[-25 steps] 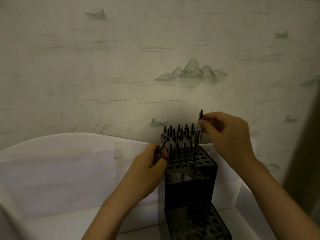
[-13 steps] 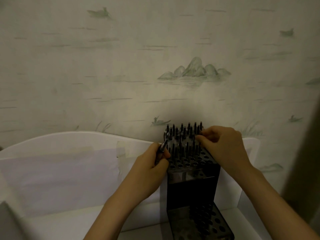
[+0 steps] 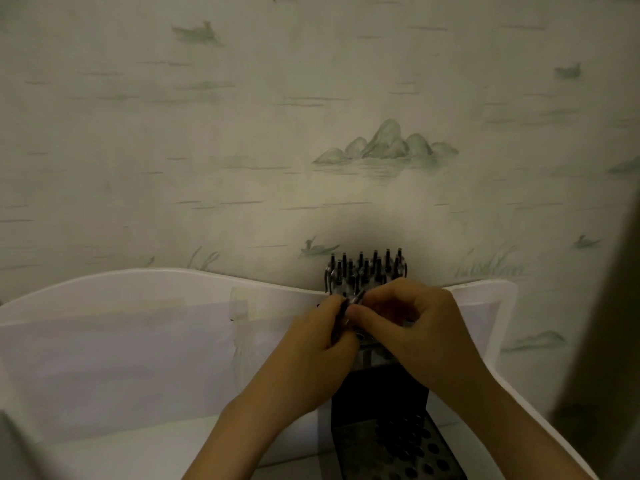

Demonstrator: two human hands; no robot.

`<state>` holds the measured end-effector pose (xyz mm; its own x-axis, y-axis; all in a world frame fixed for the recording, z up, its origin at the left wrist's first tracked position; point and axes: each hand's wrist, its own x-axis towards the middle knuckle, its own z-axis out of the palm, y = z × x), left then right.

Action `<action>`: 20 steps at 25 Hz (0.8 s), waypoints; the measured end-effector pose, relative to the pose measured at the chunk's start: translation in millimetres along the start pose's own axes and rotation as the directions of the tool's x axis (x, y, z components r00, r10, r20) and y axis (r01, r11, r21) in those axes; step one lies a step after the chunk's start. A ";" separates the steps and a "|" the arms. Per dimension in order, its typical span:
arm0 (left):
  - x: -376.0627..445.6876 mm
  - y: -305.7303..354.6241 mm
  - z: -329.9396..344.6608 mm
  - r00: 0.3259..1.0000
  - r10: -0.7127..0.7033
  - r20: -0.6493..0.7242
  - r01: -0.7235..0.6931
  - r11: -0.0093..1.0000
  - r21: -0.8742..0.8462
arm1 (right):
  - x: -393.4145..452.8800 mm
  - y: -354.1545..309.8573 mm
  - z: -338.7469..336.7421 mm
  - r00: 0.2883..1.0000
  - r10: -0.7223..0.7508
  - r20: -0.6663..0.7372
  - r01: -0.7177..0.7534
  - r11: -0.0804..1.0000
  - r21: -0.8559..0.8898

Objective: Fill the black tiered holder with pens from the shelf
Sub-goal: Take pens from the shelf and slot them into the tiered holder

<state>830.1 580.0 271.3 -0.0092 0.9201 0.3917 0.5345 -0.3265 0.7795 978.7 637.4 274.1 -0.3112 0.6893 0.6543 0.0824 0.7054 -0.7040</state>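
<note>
Against pale landscape wallpaper (image 3: 207, 150), the black tiered holder (image 3: 377, 393) has pens (image 3: 365, 270) filling its top tier's back rows, the lower tier's holes still empty, while the left hand (image 3: 311, 348) grips spare pens and the right hand (image 3: 415, 327) pinches one.

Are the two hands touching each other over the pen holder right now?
Touching. The head view shows the right hand fingers meeting the left hand thumb and fingers, with no gap, at the pen above the black tiered holder.

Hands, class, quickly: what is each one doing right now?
Left hand: grips dark pens.
Right hand: fingers curled at those pens; whether it holds one cannot be told.
</note>
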 end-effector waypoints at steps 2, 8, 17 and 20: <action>1.3 2.4 1.2 1.000 0.009 -0.004 -0.009 1.000 -0.003 | 0.0 2.1 1.1 0.998 0.040 -0.040 -0.038 0.997 0.062; 4.9 3.3 -7.9 0.999 -0.033 -0.010 0.034 0.999 0.042 | 28.4 -12.3 -33.2 0.947 0.091 -0.308 0.035 0.923 0.383; 6.7 -7.3 -16.1 0.990 -0.039 -0.133 0.065 0.978 0.198 | 47.6 4.8 -55.1 0.907 -0.221 -0.358 0.136 0.960 -0.246; 5.9 -8.8 -16.3 0.990 -0.039 -0.133 0.067 0.976 0.206 | 47.7 19.6 -51.5 0.923 -0.191 -0.335 0.098 0.957 -0.274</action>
<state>811.6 584.7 274.7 -0.1426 0.8952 0.4222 0.6952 -0.2130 0.6865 1014.2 692.6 305.7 0.0144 0.5569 0.8304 0.3079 0.7877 -0.5336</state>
